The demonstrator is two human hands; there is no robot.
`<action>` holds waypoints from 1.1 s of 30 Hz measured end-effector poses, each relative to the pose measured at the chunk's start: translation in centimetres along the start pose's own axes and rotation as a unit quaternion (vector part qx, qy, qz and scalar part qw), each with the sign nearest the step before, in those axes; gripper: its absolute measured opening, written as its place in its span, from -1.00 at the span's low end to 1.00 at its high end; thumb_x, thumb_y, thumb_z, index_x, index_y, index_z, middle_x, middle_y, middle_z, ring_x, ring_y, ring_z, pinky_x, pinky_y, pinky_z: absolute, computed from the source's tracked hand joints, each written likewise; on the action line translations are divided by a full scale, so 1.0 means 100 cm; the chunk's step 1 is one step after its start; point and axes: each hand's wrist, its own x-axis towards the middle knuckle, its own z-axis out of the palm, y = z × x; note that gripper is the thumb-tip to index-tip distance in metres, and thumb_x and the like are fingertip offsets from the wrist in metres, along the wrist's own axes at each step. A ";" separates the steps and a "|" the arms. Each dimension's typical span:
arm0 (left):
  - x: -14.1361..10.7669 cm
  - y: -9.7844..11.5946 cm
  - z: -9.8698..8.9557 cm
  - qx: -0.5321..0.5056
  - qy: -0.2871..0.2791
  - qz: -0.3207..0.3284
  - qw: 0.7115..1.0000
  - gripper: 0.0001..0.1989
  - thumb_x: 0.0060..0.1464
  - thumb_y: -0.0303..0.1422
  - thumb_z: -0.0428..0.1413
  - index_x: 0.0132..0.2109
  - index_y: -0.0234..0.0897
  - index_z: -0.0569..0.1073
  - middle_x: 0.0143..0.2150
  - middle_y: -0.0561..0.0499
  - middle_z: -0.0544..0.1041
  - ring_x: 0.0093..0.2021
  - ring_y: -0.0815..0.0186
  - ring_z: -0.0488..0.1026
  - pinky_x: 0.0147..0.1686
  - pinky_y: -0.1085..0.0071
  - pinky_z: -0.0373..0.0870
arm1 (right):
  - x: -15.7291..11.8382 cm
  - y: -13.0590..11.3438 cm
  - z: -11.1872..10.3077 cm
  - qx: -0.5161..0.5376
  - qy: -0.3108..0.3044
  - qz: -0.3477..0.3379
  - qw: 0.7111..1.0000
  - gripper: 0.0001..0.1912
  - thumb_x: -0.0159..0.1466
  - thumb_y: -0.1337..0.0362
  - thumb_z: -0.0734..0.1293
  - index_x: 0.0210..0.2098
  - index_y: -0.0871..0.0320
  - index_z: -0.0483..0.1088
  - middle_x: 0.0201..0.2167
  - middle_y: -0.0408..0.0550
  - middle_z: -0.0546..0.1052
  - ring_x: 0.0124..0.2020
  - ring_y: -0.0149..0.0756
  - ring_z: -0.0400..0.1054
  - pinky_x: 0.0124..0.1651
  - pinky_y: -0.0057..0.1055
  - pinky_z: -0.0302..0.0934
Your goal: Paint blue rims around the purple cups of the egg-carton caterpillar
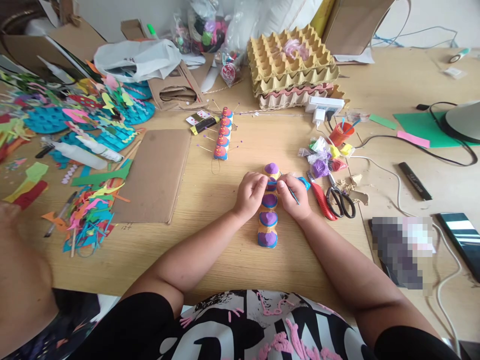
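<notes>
A strip of egg carton cups (268, 219) lies lengthwise in front of me, its humps covered in purple and blue clay over yellow. My left hand (250, 196) is closed with thumb and finger pinched at the left side of the strip's second hump from the far end. My right hand (295, 197) is closed round a thin, dark blue stick tool (293, 194), its tip end hidden by the fingers at the same hump. Just beyond the right hand lies a blue packet (303, 183). A finished-looking red and blue egg carton caterpillar (224, 132) with pin-like legs stands farther back.
Right of my hands lie scissors (340, 200), a red cutter (323, 201), bagged clay (320, 165) and an orange cup (341, 134). Cardboard (153, 175), paper scraps (93, 215) and glue bottles (78, 155) are at left. Egg trays (294, 65) stand behind. Another person's arm (22, 265) rests at far left.
</notes>
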 end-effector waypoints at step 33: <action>-0.003 0.006 -0.003 0.014 -0.002 0.040 0.999 -0.62 0.46 0.06 0.04 0.03 -0.13 0.48 -0.11 -0.07 0.61 -0.05 0.17 0.52 0.03 0.16 0.46 | 0.000 -0.005 0.001 0.039 -0.048 0.003 0.998 -0.45 0.48 -0.23 0.25 -0.42 0.06 0.32 -0.52 -0.18 0.36 -0.49 -0.36 0.20 -0.36 -0.33 0.21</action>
